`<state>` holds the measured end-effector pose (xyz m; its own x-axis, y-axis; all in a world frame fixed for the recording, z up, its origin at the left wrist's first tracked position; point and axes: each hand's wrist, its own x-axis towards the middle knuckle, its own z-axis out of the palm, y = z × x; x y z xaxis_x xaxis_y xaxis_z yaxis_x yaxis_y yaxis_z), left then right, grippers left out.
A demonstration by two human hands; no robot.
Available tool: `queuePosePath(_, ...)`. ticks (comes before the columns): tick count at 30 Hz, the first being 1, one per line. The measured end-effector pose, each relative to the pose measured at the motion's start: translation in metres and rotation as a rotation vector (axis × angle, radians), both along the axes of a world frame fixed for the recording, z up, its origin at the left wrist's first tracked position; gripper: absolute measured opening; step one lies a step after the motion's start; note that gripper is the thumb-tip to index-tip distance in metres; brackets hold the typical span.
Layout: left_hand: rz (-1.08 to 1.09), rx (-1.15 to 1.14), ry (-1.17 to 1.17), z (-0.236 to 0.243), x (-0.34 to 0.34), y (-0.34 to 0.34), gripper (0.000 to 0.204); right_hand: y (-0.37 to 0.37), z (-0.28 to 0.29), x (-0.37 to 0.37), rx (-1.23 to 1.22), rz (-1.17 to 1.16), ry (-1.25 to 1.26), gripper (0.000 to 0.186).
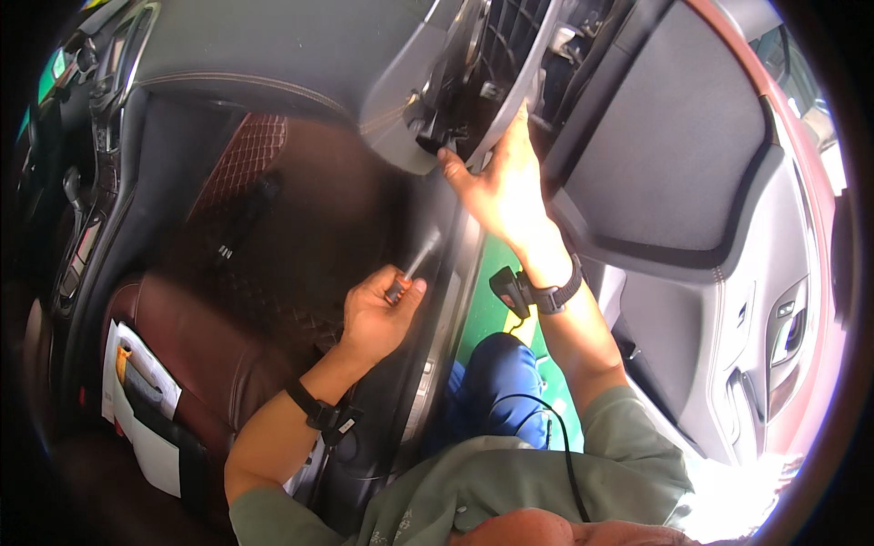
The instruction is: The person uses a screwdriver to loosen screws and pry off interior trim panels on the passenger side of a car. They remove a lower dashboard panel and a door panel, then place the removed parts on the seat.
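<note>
My left hand (378, 314) is closed around the handle of a slim screwdriver-like tool (419, 259). Its pale shaft points up and to the right, and its tip is blurred. Higher up, my right hand (505, 187) grips the lower end of a grey trim strip (521, 96) at the open side of the dashboard (264, 50). The thumb lies on the near side, while the other fingers pass behind the strip and are partly hidden. Beside that thumb is a dark opening (437, 136) in the dashboard end, where black inner parts show.
An open car door (674, 136) stands to the right. At lower left, papers and a dark folder (168, 432) lie on a brown seat (196, 350). The door sill (428, 364) runs between the footwell and green floor. A black cable (564, 437) hangs across my shirt.
</note>
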<state>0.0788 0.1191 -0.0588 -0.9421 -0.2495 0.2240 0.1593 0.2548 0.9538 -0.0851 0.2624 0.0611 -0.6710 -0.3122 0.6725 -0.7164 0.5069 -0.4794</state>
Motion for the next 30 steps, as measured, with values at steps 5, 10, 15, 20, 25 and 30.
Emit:
queuePosePath(5,0.0,-0.058,0.058,0.011,0.0,0.006,0.033,-0.009,0.011,0.006,0.186,-0.063,0.243,0.119)
queuePosePath(10,0.063,0.074,0.284,0.044,-0.012,0.005,0.029,-0.014,0.014,0.012,0.224,-0.098,0.13,0.12)
queuePosePath(15,0.229,0.059,0.6,0.114,-0.049,-0.013,0.021,-0.001,0.015,0.011,0.243,-0.042,0.051,0.119)
queuePosePath(20,0.275,0.081,0.709,0.135,-0.062,-0.017,0.028,0.018,0.001,-0.019,0.191,0.093,0.164,0.114)
queuePosePath(25,0.157,0.123,0.623,0.131,-0.061,-0.025,0.022,0.03,0.016,0.0,0.093,0.119,-0.014,0.109)
queuePosePath(30,0.103,0.061,0.528,0.106,-0.077,-0.04,0.029,0.025,0.012,0.003,0.135,0.054,0.026,0.112)
